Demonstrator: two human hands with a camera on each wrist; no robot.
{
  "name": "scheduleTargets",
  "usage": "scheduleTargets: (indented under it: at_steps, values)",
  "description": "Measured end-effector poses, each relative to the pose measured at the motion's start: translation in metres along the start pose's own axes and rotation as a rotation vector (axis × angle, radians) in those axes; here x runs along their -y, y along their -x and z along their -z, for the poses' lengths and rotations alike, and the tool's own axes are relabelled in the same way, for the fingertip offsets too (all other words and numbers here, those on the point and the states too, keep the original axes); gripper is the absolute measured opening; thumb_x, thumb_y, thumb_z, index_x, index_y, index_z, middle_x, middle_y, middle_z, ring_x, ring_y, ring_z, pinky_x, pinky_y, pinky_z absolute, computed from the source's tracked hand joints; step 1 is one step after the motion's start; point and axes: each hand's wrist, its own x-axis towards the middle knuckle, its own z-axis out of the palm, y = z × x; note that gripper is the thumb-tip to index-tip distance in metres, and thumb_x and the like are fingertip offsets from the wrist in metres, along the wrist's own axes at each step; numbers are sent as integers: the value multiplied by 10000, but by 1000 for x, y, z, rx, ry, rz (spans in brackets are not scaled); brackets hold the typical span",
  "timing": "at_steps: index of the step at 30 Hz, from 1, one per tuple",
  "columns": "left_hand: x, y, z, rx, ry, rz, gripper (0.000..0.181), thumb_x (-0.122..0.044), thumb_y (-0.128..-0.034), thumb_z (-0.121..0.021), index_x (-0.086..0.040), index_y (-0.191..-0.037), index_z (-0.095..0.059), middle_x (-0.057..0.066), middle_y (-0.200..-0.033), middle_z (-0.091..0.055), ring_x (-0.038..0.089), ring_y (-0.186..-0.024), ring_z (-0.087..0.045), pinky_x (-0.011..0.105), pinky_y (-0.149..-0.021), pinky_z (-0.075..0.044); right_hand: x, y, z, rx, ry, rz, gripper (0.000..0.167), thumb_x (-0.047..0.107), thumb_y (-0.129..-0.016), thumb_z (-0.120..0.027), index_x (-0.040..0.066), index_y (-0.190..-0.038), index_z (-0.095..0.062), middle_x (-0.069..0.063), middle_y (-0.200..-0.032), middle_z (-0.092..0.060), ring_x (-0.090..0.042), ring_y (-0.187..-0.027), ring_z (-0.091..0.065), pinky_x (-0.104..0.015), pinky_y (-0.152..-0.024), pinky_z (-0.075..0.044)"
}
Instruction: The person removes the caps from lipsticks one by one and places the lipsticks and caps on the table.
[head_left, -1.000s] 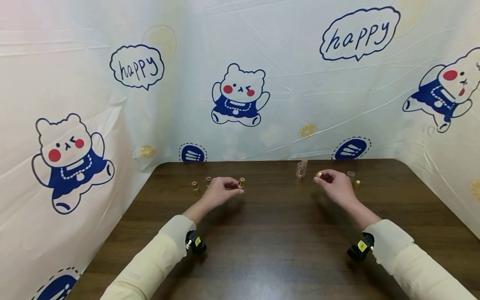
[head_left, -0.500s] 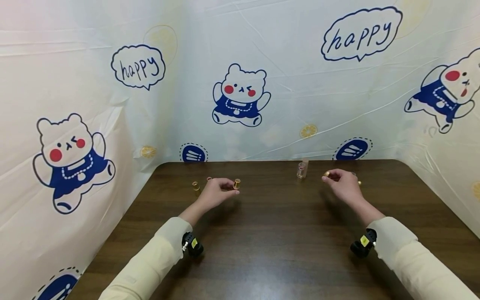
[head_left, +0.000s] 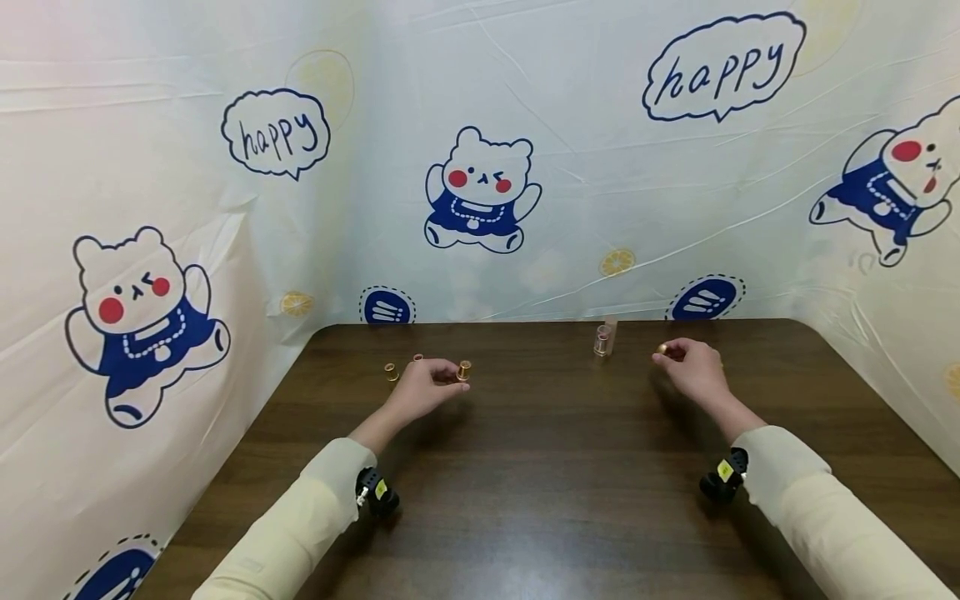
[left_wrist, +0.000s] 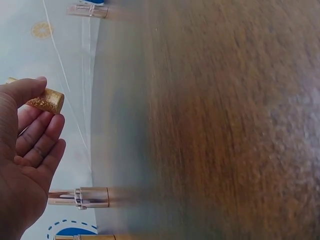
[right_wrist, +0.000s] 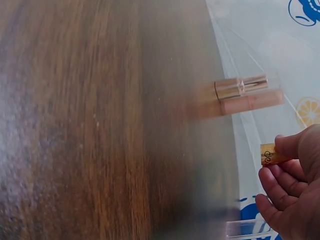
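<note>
Between thumb and fingers, my left hand [head_left: 422, 390] pinches a gold tube [head_left: 464, 371], held above the table; the left wrist view shows its patterned gold side [left_wrist: 49, 101]. My right hand [head_left: 693, 371] pinches a small gold piece [head_left: 662, 349], whose dark marking shows in the right wrist view [right_wrist: 270, 154]. Just left of the left hand stand a gold tube [head_left: 392, 372] and a rose-gold tube [left_wrist: 94, 197], the latter partly hidden by that hand in the head view. A clear-topped tube [head_left: 602, 341] stands against a pinkish one [head_left: 612, 335] left of the right hand.
The brown wooden table [head_left: 540, 467] reaches back to a printed cloth [head_left: 570, 208], which also hangs at both sides. In the right wrist view, a clear piece [right_wrist: 247, 228] lies near the lower edge, beside the right hand.
Both hands have moved apart, the left one leftward and the right one rightward, each still pinching its gold piece. The right hand now covers most of the small items behind it.
</note>
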Motion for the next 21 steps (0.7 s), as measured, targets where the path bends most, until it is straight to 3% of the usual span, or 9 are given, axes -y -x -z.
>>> scheduleTargets:
  at_steps: [21]
  values:
    - [8, 9, 3, -1, -4, 66, 180, -153, -842, -774, -67, -989, -716, 20, -905, -675, 168, -857, -621, 372, -800, -517, -20, -4, 0, 14, 83, -6, 252, 136, -915, -654, -104, -992, -654, -236, -916, -647, -407, -887, -597, -503, -781, -450]
